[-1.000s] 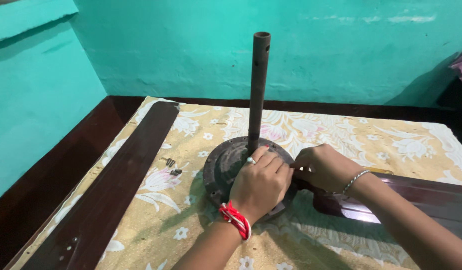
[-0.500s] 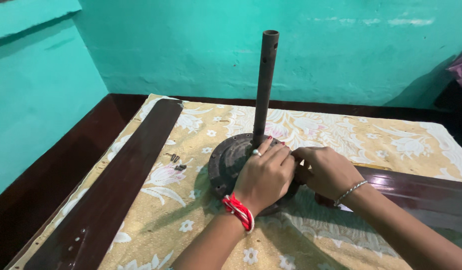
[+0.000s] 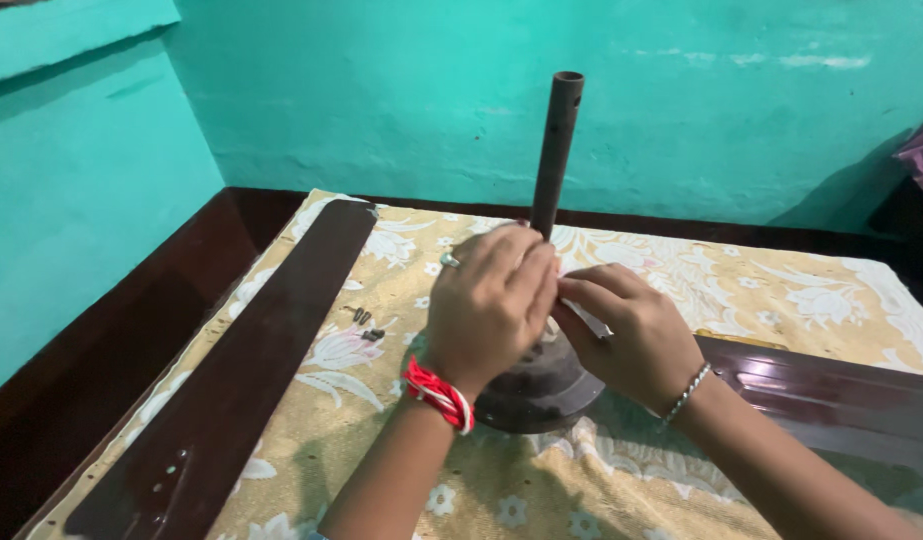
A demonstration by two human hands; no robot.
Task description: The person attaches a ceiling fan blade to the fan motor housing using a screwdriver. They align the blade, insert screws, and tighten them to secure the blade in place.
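A dark round metal fan motor (image 3: 541,390) lies on a yellow floral cloth (image 3: 681,290), with a brown rod (image 3: 556,150) standing upright from its middle. My left hand (image 3: 486,300), with a ring and a red thread band at the wrist, rests palm-down over the motor's top at the foot of the rod. My right hand (image 3: 626,330), wearing a silver bracelet, meets it from the right with pinched fingers. Whatever the fingers hold is hidden. A dark brown fan blade (image 3: 831,400) runs right from the motor under my right forearm.
A second long dark brown blade (image 3: 241,380) lies loose along the cloth's left side. A few small dark screws (image 3: 366,325) lie between it and the motor. Teal walls close off the back and left. A dark wooden bed edge (image 3: 101,370) frames the cloth.
Both hands have lifted from the motor's rim to its centre near the rod, fingertips now meeting. The view has moved closer, with the rod further right in the picture.
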